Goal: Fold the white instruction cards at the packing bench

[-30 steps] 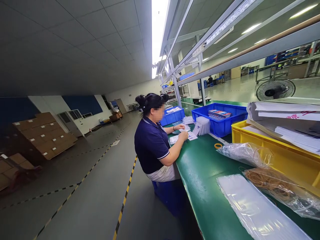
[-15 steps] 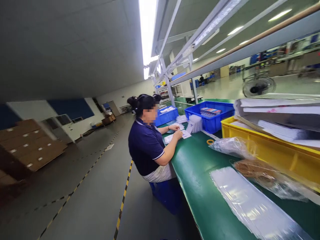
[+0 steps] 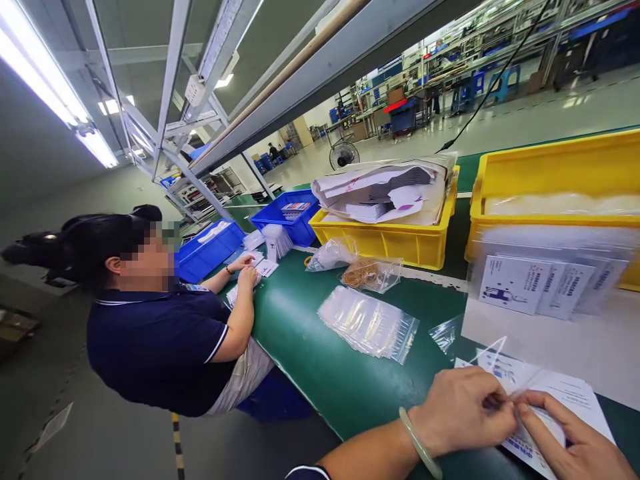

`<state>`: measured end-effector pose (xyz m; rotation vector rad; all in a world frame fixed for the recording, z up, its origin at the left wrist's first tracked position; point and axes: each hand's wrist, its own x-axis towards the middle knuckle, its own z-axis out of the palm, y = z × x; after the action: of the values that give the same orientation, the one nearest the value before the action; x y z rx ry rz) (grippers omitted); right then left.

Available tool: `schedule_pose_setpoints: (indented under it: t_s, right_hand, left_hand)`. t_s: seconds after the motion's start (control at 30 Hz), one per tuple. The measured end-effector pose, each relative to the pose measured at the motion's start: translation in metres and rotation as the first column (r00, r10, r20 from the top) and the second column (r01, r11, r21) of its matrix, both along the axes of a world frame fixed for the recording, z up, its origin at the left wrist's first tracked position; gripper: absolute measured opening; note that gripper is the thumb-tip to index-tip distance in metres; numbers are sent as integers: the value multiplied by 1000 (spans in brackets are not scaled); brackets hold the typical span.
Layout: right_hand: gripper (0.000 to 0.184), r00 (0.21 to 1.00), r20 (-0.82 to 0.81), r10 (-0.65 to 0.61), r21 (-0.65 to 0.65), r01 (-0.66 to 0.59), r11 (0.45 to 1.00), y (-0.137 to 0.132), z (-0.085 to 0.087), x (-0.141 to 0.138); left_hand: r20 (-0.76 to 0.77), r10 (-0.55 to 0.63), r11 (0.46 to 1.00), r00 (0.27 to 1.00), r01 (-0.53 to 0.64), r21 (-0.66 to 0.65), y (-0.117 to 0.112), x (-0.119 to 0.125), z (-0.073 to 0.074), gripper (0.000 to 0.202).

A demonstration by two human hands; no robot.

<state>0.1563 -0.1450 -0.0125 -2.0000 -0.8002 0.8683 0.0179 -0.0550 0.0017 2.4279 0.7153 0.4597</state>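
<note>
My left hand (image 3: 470, 407), with a pale green bangle at the wrist, is at the lower right, its fingers closed in a pinch. My right hand (image 3: 575, 433) meets it fingertip to fingertip, also pinching. Between them runs thin clear plastic, seemingly a clear plastic bag (image 3: 495, 350); its lower part is hidden by my fingers. Beneath both hands lie white printed cards (image 3: 570, 390) with blue and purple graphics. Just beyond, filled clear bags with printed cards (image 3: 517, 283) stand in an overlapping row. A small clear bag (image 3: 444, 333) lies left of them.
A stack of clear zip bags (image 3: 367, 320) lies mid-table. Behind it are a bag of rubber bands (image 3: 365, 273), a yellow bin (image 3: 390, 243) with papers and a blue bin (image 3: 265, 215). Another yellow bin (image 3: 560, 167) stands at right. A co-worker (image 3: 165, 333) sits at left, handling cards.
My view has swung right and down along the table. Both my hands, the cards under them and the row of filled bags now show; they were out of view before.
</note>
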Motion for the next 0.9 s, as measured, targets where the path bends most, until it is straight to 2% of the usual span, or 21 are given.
schedule_pose_setpoints:
  t_s: [0.07, 0.17, 0.27, 0.33, 0.43, 0.53, 0.6, 0.73, 0.8, 0.83, 0.9]
  right_hand:
    - [50, 997, 72, 34, 64, -38, 997, 2, -1, 3]
    - [45, 980, 154, 125, 150, -148, 977, -2, -23, 13]
    - [46, 973, 144, 178, 130, -197, 972, -6, -46, 23]
    - [49, 974, 116, 197, 89, -207, 974, -6, -51, 24]
    - [47, 973, 161, 167, 119, -187, 975, -4, -44, 16]
    - [41, 960, 276, 44, 229, -111, 967, -2, -28, 2]
    - [39, 946, 325, -8, 255, -80, 964, -2, -19, -6]
    - [40, 939, 343, -18, 228, -65, 972, -6, -11, -12]
    - [41, 940, 341, -18, 223, -62, 973, -6, -5, -12]
    - [42, 941, 338, -18, 219, -60, 974, -6, 0, -12]
    - [47, 956, 294, -11, 153, -36, 988, -3, 14, -11]
  left_hand:
    - [18, 11, 1000, 1000, -11, 7, -1, 0, 0, 11]
    - [39, 17, 999, 999, -18, 35, -2, 1, -4, 10]
    - [48, 2, 997, 999, -5, 71, -2, 3, -7, 9]
    - [55, 26, 994, 998, -32, 104, -2, 3, -10, 9]
    - [68, 53, 984, 996, -64, 165, -2, 2, -12, 10]
    - [67, 32, 967, 997, -48, 252, -2, 2, -12, 13]
    - [74, 54, 943, 996, -76, 325, -2, 2, -9, 17]
    - [138, 246, 856, 959, -282, 434, 5, -3, 2, 15]
    - [147, 307, 823, 940, -340, 454, 10, -6, 6, 14]
    - [136, 289, 827, 948, -318, 463, 11, -7, 8, 14]
    - [80, 167, 866, 983, -186, 465, 11, -8, 10, 14]
